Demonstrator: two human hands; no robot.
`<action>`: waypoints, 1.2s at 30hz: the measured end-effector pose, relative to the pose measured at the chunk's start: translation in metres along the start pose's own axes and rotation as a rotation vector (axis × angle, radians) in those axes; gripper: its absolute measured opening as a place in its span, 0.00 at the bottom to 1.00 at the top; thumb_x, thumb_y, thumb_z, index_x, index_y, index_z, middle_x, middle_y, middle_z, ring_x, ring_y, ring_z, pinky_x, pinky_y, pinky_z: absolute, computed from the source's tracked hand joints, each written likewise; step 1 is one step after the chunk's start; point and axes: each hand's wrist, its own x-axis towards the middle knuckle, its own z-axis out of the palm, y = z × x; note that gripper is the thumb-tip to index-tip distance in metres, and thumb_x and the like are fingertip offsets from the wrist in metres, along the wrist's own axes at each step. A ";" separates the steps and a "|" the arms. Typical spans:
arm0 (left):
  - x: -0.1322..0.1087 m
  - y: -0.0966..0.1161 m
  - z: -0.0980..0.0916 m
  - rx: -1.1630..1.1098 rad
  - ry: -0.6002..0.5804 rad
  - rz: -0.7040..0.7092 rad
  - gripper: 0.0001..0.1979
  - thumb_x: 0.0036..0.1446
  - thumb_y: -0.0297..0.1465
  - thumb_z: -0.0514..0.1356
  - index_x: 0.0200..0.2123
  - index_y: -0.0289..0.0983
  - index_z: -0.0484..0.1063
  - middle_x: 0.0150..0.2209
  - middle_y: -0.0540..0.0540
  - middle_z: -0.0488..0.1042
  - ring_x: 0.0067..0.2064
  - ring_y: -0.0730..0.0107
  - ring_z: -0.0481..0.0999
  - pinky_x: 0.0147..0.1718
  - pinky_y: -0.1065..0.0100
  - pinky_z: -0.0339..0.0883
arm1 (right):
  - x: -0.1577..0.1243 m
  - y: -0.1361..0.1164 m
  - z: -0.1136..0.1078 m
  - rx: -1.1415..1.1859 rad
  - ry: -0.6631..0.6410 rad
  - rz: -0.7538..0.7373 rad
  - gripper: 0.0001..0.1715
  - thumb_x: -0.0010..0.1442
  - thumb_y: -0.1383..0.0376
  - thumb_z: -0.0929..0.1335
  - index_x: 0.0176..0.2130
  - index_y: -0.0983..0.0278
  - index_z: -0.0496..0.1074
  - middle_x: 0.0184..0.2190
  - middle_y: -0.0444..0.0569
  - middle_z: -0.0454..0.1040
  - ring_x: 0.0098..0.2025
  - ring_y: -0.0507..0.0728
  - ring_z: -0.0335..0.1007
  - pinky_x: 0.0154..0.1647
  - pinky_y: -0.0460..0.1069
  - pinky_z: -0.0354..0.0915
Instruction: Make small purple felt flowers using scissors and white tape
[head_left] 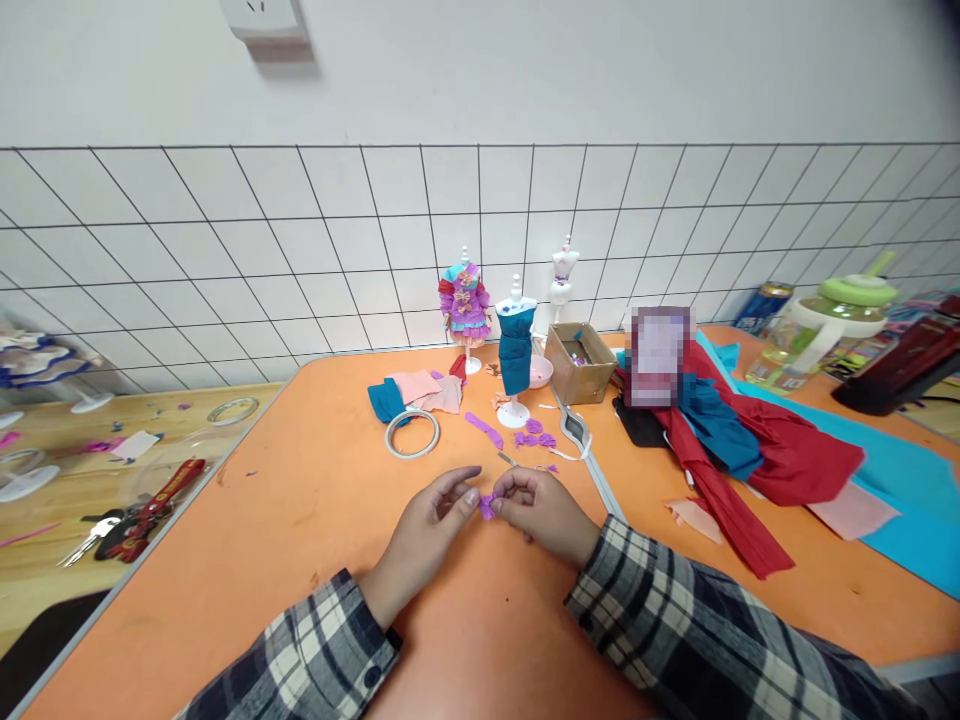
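Between my two hands, just above the orange table, is a small crinkled purple piece, crepe paper by its look. The thumb and fingertips of my right hand pinch its right side. On the other side, the thumb of my left hand presses at its left edge, with the index finger curved above. Beyond the hands lie a purple strip and purple bows. A small mannequin in a dark teal wrap stands behind them. Farther back is a mannequin in a ruffled purple dress.
A roll of tape lies left of centre by folded paper pieces. Scissors, a cardboard box and a bare mannequin are at the back. Red paper and a jug occupy the right.
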 end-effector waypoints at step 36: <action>0.000 -0.004 0.003 -0.017 -0.045 -0.096 0.12 0.50 0.38 0.63 0.30 0.33 0.77 0.29 0.44 0.78 0.32 0.65 0.75 0.34 0.67 0.67 | -0.002 0.001 0.005 0.055 0.099 -0.077 0.11 0.52 0.60 0.67 0.35 0.64 0.67 0.25 0.40 0.65 0.20 0.47 0.55 0.19 0.43 0.53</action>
